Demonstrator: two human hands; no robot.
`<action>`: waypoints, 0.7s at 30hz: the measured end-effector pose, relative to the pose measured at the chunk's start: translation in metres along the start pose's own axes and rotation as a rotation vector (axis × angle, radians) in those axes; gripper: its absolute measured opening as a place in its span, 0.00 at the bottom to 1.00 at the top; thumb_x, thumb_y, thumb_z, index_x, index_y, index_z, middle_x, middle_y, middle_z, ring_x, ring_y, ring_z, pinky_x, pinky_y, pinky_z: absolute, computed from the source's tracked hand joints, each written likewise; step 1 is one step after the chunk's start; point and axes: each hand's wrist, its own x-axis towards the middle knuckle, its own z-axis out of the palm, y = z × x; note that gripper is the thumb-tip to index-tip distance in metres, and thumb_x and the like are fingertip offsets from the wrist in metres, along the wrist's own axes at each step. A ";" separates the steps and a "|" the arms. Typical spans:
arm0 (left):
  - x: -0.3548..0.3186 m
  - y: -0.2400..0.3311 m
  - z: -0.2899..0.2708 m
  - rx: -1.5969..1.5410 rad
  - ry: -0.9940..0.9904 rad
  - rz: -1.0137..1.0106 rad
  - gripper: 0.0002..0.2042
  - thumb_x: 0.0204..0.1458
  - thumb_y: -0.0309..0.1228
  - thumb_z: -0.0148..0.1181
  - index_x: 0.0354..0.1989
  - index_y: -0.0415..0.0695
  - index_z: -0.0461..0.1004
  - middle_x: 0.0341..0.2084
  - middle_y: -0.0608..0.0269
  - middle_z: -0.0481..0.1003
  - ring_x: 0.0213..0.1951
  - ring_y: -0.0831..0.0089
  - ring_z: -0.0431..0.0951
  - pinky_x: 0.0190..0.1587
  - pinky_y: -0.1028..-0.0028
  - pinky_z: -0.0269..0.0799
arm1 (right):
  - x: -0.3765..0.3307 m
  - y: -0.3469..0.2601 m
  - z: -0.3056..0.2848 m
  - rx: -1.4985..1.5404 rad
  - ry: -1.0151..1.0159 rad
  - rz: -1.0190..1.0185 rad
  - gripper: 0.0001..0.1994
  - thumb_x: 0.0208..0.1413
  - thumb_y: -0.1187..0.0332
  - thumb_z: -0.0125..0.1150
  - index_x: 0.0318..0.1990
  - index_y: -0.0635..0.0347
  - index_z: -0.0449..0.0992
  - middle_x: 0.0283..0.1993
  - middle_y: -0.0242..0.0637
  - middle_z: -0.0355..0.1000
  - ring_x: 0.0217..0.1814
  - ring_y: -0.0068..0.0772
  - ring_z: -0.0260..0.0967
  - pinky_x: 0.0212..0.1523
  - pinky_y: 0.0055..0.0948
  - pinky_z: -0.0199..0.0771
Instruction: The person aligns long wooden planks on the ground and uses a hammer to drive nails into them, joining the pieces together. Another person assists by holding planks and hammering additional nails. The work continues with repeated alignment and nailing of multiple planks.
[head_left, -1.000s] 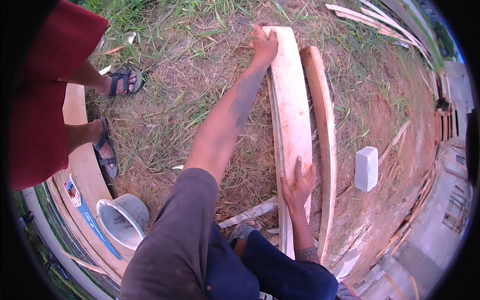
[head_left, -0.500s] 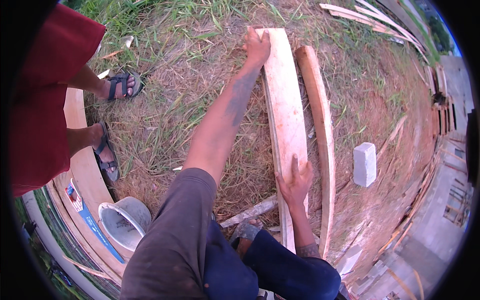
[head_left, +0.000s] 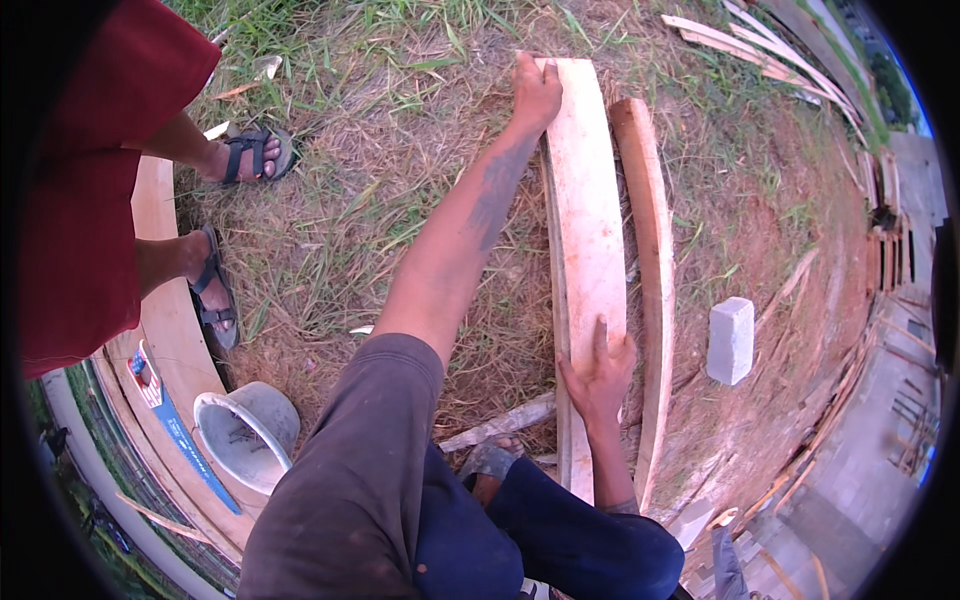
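Note:
A long pale wooden board (head_left: pixel 588 210) lies lengthwise before me, with a seam along its left edge as if two boards are stacked. My left hand (head_left: pixel 538 92) is closed round the far left corner of its end, the thumb on top. Nearer to me, my right hand (head_left: pixel 602 378) spans the board's width, its thumb at the left edge and one finger stretched along the face. The undersides of both grips are hidden. Just right of it, apart at the far end, runs a narrower curved-looking timber (head_left: pixel 650 250).
A person in dark red clothing (head_left: pixel 100 200) and sandals stands at left. Near them are a bucket (head_left: pixel 283 408), a plank (head_left: pixel 160 215) and a handsaw (head_left: pixel 185 440) with a blue blade. A grey block (head_left: pixel 731 340) stands at right; loose wood strips (head_left: pixel 760 50) lie at far right.
The picture has turned slightly, so the boards and both hands sit a little farther right. Both hands keep their places on the board. A grey-blue shape has come into view at lower right.

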 end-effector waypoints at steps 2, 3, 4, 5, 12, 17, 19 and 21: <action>-0.001 0.002 0.001 0.011 0.013 -0.001 0.15 0.69 0.35 0.52 0.55 0.36 0.67 0.50 0.37 0.71 0.56 0.46 0.71 0.62 0.52 0.65 | 0.000 0.002 0.001 0.019 -0.002 -0.009 0.46 0.51 0.40 0.75 0.78 0.39 0.66 0.67 0.71 0.58 0.67 0.73 0.60 0.66 0.61 0.64; -0.002 0.003 0.002 0.012 0.017 0.006 0.15 0.69 0.34 0.53 0.55 0.36 0.67 0.49 0.37 0.71 0.56 0.46 0.71 0.62 0.52 0.65 | -0.001 0.004 0.003 0.024 0.001 -0.010 0.46 0.51 0.40 0.76 0.78 0.39 0.66 0.67 0.71 0.58 0.67 0.72 0.60 0.66 0.60 0.64; -0.003 0.003 0.001 0.014 0.020 0.014 0.15 0.69 0.34 0.53 0.55 0.36 0.67 0.49 0.37 0.71 0.56 0.46 0.71 0.61 0.52 0.66 | -0.001 0.006 0.006 0.030 0.005 -0.011 0.47 0.51 0.40 0.76 0.78 0.39 0.65 0.66 0.71 0.58 0.67 0.72 0.60 0.67 0.60 0.64; -0.005 0.003 -0.002 0.016 0.022 0.021 0.14 0.69 0.34 0.53 0.55 0.36 0.68 0.49 0.37 0.72 0.55 0.46 0.71 0.61 0.51 0.66 | -0.003 0.009 0.012 0.042 -0.003 -0.012 0.47 0.50 0.40 0.76 0.78 0.39 0.65 0.66 0.71 0.58 0.67 0.72 0.60 0.66 0.60 0.64; 0.004 -0.002 -0.012 0.067 0.034 0.111 0.14 0.68 0.35 0.54 0.53 0.36 0.69 0.46 0.37 0.75 0.53 0.45 0.74 0.59 0.51 0.68 | 0.000 0.002 0.019 0.046 -0.039 -0.043 0.52 0.49 0.35 0.75 0.79 0.46 0.62 0.69 0.70 0.57 0.68 0.72 0.60 0.66 0.62 0.64; 0.005 -0.004 -0.004 0.182 -0.017 0.150 0.18 0.69 0.39 0.54 0.51 0.33 0.68 0.45 0.33 0.77 0.49 0.42 0.79 0.56 0.52 0.73 | -0.014 0.035 0.016 0.155 -0.118 0.013 0.64 0.46 0.29 0.73 0.83 0.54 0.46 0.79 0.67 0.46 0.77 0.74 0.51 0.72 0.64 0.57; 0.012 -0.015 -0.010 0.141 -0.097 0.071 0.20 0.70 0.42 0.54 0.53 0.32 0.66 0.46 0.37 0.77 0.51 0.50 0.79 0.56 0.56 0.72 | -0.034 0.050 0.006 0.185 -0.112 0.054 0.69 0.44 0.26 0.72 0.83 0.57 0.40 0.83 0.64 0.40 0.81 0.74 0.45 0.74 0.67 0.52; 0.019 -0.028 -0.012 0.210 -0.086 0.084 0.21 0.70 0.44 0.55 0.54 0.34 0.65 0.48 0.39 0.76 0.51 0.54 0.78 0.56 0.56 0.71 | -0.083 0.074 0.000 0.189 -0.144 0.177 0.71 0.43 0.24 0.71 0.83 0.58 0.39 0.84 0.62 0.36 0.83 0.73 0.41 0.75 0.69 0.47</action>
